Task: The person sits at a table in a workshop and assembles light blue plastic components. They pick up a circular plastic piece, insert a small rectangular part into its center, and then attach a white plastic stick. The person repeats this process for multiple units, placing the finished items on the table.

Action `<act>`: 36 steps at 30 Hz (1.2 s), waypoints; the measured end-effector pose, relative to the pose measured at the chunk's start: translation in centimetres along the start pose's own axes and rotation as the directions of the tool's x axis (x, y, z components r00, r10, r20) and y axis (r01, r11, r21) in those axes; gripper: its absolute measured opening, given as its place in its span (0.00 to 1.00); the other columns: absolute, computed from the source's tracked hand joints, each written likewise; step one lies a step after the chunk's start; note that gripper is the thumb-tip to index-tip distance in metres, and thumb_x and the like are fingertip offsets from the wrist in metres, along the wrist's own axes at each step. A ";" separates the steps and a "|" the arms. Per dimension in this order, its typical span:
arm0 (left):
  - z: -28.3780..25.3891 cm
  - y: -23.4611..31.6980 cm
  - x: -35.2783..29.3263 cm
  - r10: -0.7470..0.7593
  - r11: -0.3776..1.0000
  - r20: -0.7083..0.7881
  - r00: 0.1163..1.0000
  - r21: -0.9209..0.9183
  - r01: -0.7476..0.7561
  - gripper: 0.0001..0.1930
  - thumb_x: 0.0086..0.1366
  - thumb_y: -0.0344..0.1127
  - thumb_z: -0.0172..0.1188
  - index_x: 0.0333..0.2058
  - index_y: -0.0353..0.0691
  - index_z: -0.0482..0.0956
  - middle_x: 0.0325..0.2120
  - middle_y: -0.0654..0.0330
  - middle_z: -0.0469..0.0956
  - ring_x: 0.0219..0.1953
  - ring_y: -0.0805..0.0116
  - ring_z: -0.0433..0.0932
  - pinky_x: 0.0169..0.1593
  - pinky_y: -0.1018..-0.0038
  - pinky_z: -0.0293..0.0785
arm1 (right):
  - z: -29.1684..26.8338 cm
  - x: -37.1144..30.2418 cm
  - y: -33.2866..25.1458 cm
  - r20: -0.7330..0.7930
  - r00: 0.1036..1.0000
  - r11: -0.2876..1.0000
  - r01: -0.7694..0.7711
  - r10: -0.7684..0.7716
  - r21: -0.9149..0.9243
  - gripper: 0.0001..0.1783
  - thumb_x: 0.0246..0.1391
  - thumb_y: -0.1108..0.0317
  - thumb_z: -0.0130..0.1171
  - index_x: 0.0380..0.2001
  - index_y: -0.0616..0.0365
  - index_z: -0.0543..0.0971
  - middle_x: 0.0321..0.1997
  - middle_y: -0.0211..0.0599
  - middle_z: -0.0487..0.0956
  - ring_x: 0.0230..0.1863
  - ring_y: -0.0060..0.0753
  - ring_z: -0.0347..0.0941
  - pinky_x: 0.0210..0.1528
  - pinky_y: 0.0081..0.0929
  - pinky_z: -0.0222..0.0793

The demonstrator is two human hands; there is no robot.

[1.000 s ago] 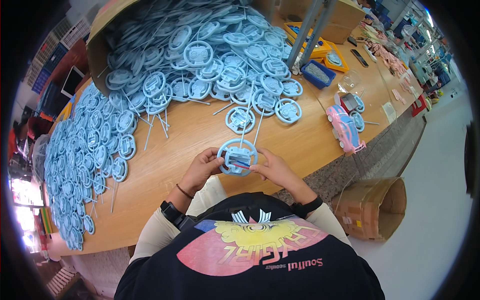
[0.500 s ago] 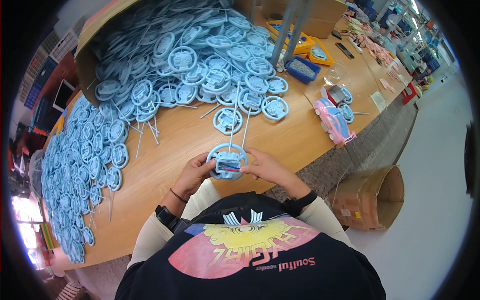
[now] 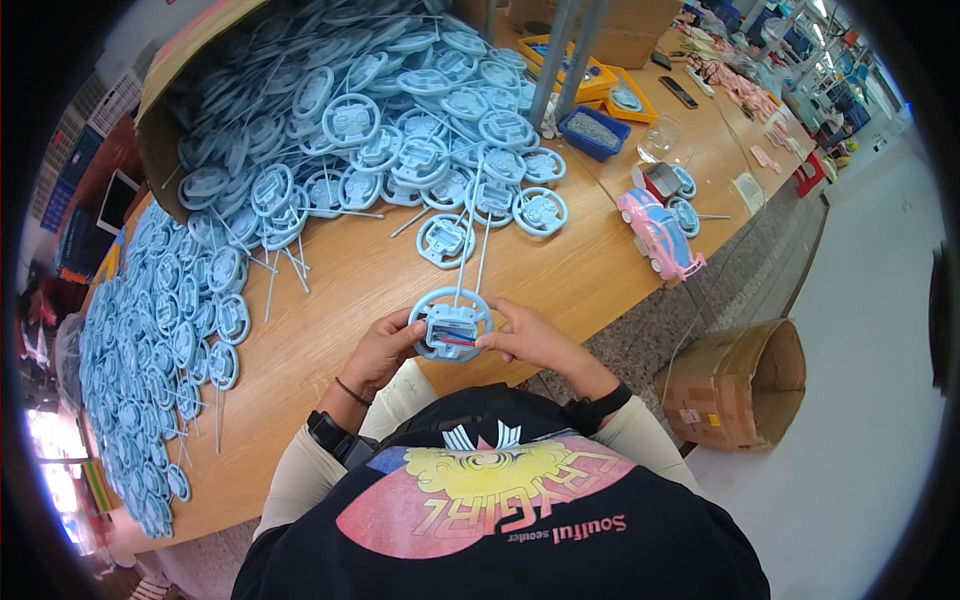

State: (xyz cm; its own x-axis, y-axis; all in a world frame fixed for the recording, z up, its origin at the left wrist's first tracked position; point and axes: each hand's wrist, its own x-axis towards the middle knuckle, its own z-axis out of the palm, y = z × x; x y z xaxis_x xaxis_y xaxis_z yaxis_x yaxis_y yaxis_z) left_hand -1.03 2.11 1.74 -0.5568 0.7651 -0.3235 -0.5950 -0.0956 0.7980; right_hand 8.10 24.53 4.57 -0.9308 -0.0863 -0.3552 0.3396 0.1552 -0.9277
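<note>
Close in front of my body, I hold a light blue toy steering wheel over the table's near edge. An open compartment in its middle shows red and blue strands that look like wires. My left hand grips the left side of the rim, thumb on the front. On the other side my right hand is closed at the compartment's right edge, its fingertips by the wires. Two thin pale blue rods point away from the wheel across the table. Just beyond lies another steering wheel.
Heaped steering wheels spill from a tipped cardboard box, and more are piled at left. At right stand a pink toy car, a blue tray of small grey parts and yellow trays. A cardboard carton sits on the floor.
The view has shifted slightly. Both hands keep their hold on the steering wheel, and the right fingertips have moved only a little at the wires.
</note>
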 end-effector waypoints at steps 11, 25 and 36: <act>0.2 -0.5 0.7 -0.088 0.990 0.095 0.992 -0.102 0.098 0.21 0.61 0.46 0.50 0.47 0.37 0.68 0.41 0.60 0.73 0.43 0.71 0.72 0.49 0.72 0.68 | 0.0 0.6 0.6 0.012 1.000 1.000 0.004 -0.004 0.019 0.36 0.42 0.63 0.62 0.54 0.64 0.60 0.14 0.32 0.71 0.15 0.19 0.66 0.15 0.17 0.56; 0.8 -0.3 0.8 -0.012 0.989 0.149 0.989 -0.146 0.034 0.28 0.58 0.49 0.53 0.52 0.37 0.61 0.45 0.59 0.70 0.48 0.68 0.69 0.54 0.69 0.62 | -0.4 1.2 -0.3 0.071 0.995 0.998 -0.066 0.067 -0.017 0.35 0.41 0.65 0.63 0.52 0.64 0.62 0.17 0.31 0.72 0.14 0.18 0.65 0.16 0.16 0.57; -4.9 -2.7 -0.9 -0.039 0.994 -0.184 0.982 0.089 0.056 0.21 0.63 0.47 0.47 0.45 0.35 0.68 0.40 0.60 0.73 0.41 0.72 0.71 0.47 0.74 0.68 | 0.5 1.7 0.5 0.053 0.998 0.987 -0.031 0.040 -0.159 0.32 0.44 0.61 0.62 0.50 0.65 0.65 0.17 0.34 0.73 0.16 0.19 0.67 0.18 0.18 0.60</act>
State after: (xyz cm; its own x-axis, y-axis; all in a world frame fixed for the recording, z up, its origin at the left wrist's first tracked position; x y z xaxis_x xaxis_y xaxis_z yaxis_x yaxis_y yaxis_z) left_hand -1.77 -1.42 -2.66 -0.6302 0.6381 -0.4425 -0.5712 0.0050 0.8208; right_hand 6.73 24.01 3.39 -0.9079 -0.1325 -0.3977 0.3427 0.3119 -0.8862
